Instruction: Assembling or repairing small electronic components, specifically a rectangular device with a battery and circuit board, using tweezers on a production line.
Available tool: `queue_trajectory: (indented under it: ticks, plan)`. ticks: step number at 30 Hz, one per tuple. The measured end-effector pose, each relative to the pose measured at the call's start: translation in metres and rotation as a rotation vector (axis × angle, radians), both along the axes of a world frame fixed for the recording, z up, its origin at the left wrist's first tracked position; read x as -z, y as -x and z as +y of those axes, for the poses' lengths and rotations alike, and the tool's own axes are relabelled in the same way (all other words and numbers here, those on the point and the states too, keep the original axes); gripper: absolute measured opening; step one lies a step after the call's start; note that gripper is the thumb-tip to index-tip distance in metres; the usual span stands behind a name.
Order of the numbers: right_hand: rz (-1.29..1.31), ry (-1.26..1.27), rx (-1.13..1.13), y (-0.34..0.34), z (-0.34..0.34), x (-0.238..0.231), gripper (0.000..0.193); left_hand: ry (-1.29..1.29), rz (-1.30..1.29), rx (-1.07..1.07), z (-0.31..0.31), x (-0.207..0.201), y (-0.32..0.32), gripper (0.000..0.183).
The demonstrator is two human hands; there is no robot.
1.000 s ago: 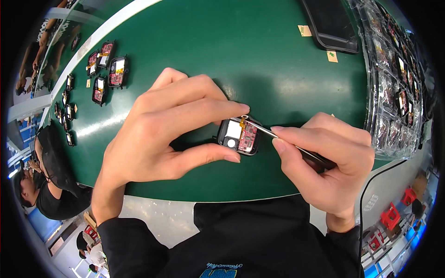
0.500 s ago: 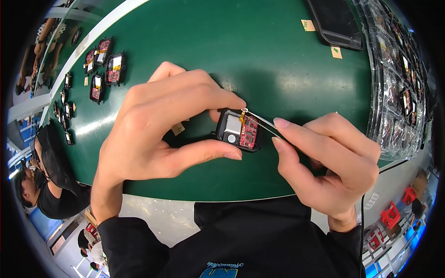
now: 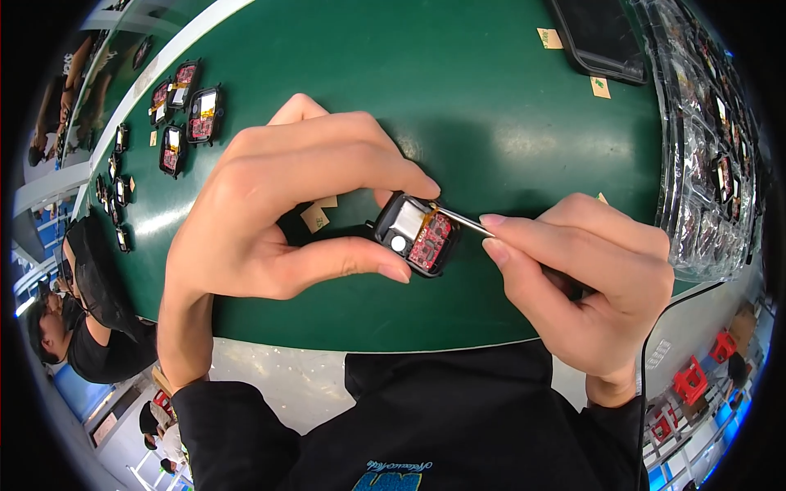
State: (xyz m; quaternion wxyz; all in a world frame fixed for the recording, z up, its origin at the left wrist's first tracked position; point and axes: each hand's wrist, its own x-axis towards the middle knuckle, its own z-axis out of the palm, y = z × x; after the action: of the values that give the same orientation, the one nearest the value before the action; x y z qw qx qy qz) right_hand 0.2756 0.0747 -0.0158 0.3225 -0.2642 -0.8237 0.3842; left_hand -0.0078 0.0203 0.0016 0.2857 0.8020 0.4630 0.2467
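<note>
My left hand [image 3: 246,209] is curled around a small black smartwatch case [image 3: 449,252], with a forefinger on its top edge and the thumb at its lower side. Inside the open case sit a silver battery [image 3: 408,219], a white round part [image 3: 399,244] and a red circuit board [image 3: 431,243]. A narrow gold ribbon cable [image 3: 427,219] runs between battery and board. Metal tweezers [image 3: 467,221] are pinched in my right hand [image 3: 594,274], their tips together at the cable's upper end by my left fingertip. What lies between the tips is too small to tell.
The green table [image 3: 458,74] bears several similar open watch cases [image 3: 204,114] at the left. A black tray [image 3: 602,41] stands at the back right, beside clear plastic trays [image 3: 700,164] with more watch parts. Paper tags [image 3: 313,218] lie about. A co-worker [image 3: 98,327] sits at the left.
The tweezers' tips have closed together at the ribbon cable's upper end. My left hand has tilted the watch case clockwise and shifted it slightly left.
</note>
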Motion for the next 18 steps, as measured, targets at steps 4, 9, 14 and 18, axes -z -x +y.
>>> queue_trajectory:
  ticks: [4, 9, 14, 18]
  plan:
    - [-0.003, 0.004, -0.015, 0.0009, 0.0017, 0.0015, 0.025, 0.009, 0.008, 0.001, -0.0006, -0.0007, -0.0011, 0.066]
    - [-0.004, -0.003, -0.008, 0.0017, -0.0012, -0.0007, 0.026, -0.018, 0.038, 0.019, -0.0004, -0.0050, -0.0036, 0.062]
    - [-0.002, 0.021, 0.015, -0.0003, -0.0051, -0.0009, 0.026, -0.032, 0.065, 0.016, -0.0042, -0.0063, -0.0046, 0.061]
    - [-0.001, -0.002, -0.004, 0.0008, -0.0071, 0.0012, 0.025, -0.022, 0.054, 0.000, -0.0051, -0.0051, -0.0046, 0.059]
